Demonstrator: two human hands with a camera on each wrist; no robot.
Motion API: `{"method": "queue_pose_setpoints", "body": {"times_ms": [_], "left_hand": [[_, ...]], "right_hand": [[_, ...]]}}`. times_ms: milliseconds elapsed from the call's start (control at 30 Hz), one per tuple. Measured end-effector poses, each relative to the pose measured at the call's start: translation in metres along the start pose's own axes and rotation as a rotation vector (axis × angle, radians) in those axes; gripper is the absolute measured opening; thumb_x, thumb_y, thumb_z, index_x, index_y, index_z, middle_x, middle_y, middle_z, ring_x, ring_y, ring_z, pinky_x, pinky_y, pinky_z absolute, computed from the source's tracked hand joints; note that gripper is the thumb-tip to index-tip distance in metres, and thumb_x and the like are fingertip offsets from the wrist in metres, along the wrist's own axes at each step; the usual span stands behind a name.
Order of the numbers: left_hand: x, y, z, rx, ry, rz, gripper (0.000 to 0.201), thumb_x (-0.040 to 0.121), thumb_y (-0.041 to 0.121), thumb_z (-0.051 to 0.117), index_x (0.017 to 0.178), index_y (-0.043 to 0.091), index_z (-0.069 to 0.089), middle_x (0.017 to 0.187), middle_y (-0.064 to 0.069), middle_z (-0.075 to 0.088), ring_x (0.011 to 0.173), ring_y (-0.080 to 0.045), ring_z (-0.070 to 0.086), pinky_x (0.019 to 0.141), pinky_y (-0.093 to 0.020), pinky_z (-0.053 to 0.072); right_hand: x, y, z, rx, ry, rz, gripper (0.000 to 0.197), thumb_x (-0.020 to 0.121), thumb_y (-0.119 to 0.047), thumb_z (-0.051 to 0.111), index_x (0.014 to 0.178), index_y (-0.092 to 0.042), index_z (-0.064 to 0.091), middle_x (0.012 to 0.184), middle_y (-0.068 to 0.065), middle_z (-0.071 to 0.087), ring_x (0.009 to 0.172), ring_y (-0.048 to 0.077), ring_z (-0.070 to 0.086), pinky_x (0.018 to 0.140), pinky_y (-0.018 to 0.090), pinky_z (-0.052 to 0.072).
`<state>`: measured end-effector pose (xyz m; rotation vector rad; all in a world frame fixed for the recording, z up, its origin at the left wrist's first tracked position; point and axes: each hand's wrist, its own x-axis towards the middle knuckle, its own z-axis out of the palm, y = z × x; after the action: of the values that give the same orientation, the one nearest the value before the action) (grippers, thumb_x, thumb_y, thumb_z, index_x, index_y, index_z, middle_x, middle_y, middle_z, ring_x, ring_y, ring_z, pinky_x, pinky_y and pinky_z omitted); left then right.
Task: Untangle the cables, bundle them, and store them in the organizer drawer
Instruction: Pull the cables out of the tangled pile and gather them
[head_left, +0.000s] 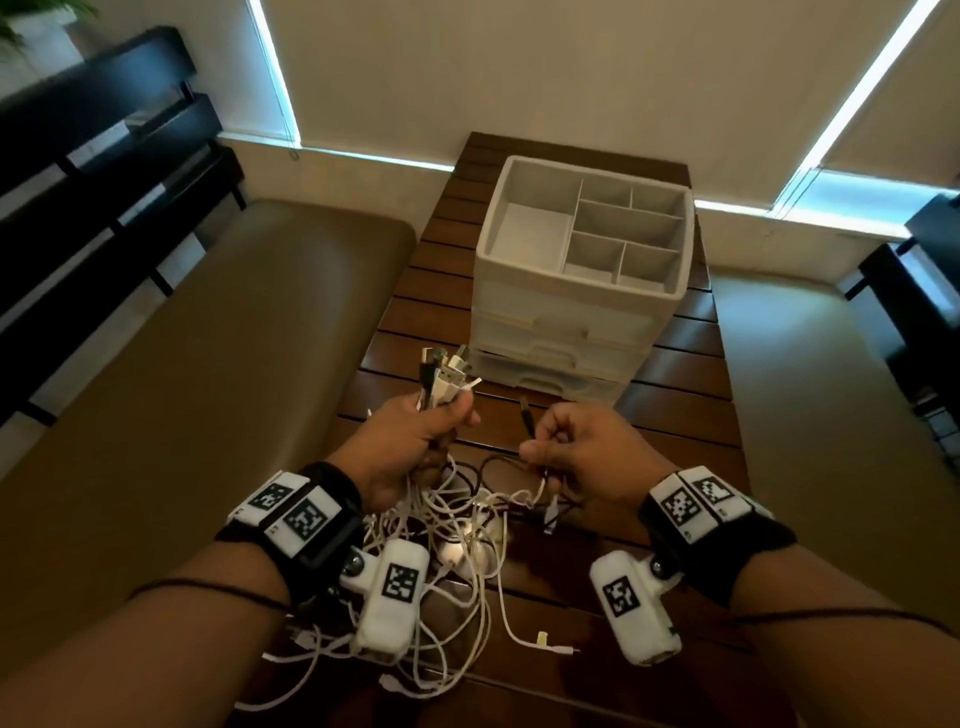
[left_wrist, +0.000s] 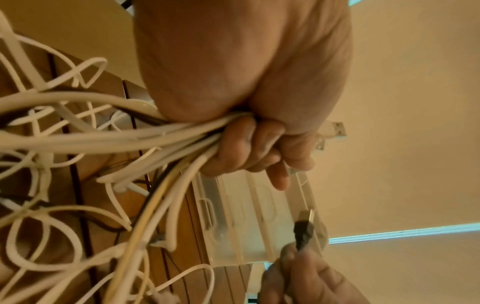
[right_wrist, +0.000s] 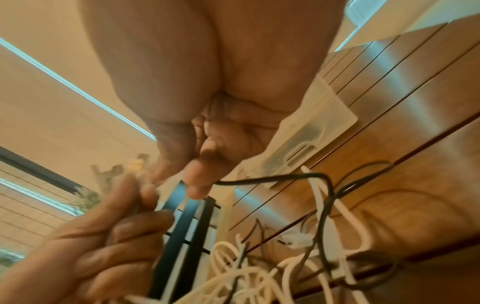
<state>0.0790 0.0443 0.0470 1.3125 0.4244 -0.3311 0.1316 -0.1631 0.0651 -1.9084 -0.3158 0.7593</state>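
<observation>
From the head view the left hand (head_left: 410, 441) grips a fistful of plug ends while the right hand (head_left: 582, 447) pinches a black cable (head_left: 525, 415), white cables (head_left: 457, 545) sprawl tangled at the tabletop's near edge, and the organizer (head_left: 582, 270) mid-table has its drawers closed; both wrist views confirm those grips, so I judge untangling barely begun, bundling and storing undone.

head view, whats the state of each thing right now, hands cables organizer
left hand: grips a bunch of cable ends, plugs sticking up
right hand: pinches the black cable near its plug
white cables: tangled, heaped on the table
organizer: drawers closed, top tray empty
</observation>
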Motion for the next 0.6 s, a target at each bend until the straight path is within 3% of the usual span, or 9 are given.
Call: {"method": "queue_pose_setpoints", "body": {"times_ms": [100, 200, 333, 467, 600], "left_hand": [[-0.005, 0.003, 0.005, -0.063, -0.052, -0.011, 0.018, 0.087, 0.030, 0.066, 0.084, 0.013, 0.061, 0.054, 0.005, 0.033, 0.042, -0.006, 0.023, 0.036, -0.018, 0.021], [-0.012, 0.003, 0.007, -0.150, -0.100, -0.020, 0.012, 0.083, 0.019, 0.068, 0.091, 0.018, 0.058, 0.054, 0.008, 0.042, 0.042, -0.004, 0.028, 0.036, -0.016, 0.023], [-0.021, 0.001, 0.011, -0.135, -0.118, 0.008, 0.018, 0.078, 0.022, 0.073, 0.090, 0.017, 0.060, 0.060, 0.006, 0.049, 0.045, -0.005, 0.032, 0.039, -0.017, 0.026], [-0.022, -0.001, 0.020, -0.101, -0.048, 0.052, 0.019, 0.081, 0.029, 0.071, 0.088, 0.013, 0.063, 0.062, 0.001, 0.052, 0.046, -0.007, 0.036, 0.038, -0.018, 0.028], [-0.023, 0.007, 0.022, -0.166, 0.032, 0.083, 0.023, 0.092, 0.030, 0.060, 0.082, 0.009, 0.059, 0.065, -0.003, 0.056, 0.045, -0.008, 0.040, 0.034, -0.017, 0.028]], "right_hand": [[-0.002, -0.008, 0.015, 0.126, 0.010, -0.041, 0.012, 0.085, -0.006, 0.068, 0.083, -0.008, 0.057, 0.059, 0.006, 0.066, 0.045, 0.011, 0.058, 0.043, 0.020, 0.045], [-0.004, -0.011, 0.027, 0.220, 0.014, -0.071, 0.012, 0.085, 0.003, 0.065, 0.087, -0.006, 0.057, 0.061, 0.009, 0.065, 0.050, 0.015, 0.060, 0.045, 0.022, 0.047], [-0.007, -0.016, 0.036, 0.162, 0.122, -0.124, 0.013, 0.082, -0.002, 0.072, 0.082, -0.009, 0.060, 0.061, 0.007, 0.065, 0.048, 0.011, 0.059, 0.043, 0.019, 0.043], [-0.009, -0.022, 0.043, 0.128, 0.191, -0.170, 0.021, 0.078, -0.003, 0.076, 0.080, -0.008, 0.055, 0.062, 0.009, 0.065, 0.046, 0.010, 0.059, 0.045, 0.021, 0.044], [-0.009, -0.014, 0.043, 0.026, 0.055, -0.149, 0.029, 0.076, -0.010, 0.078, 0.088, -0.016, 0.052, 0.065, 0.002, 0.064, 0.054, 0.011, 0.060, 0.051, 0.026, 0.046]]}}
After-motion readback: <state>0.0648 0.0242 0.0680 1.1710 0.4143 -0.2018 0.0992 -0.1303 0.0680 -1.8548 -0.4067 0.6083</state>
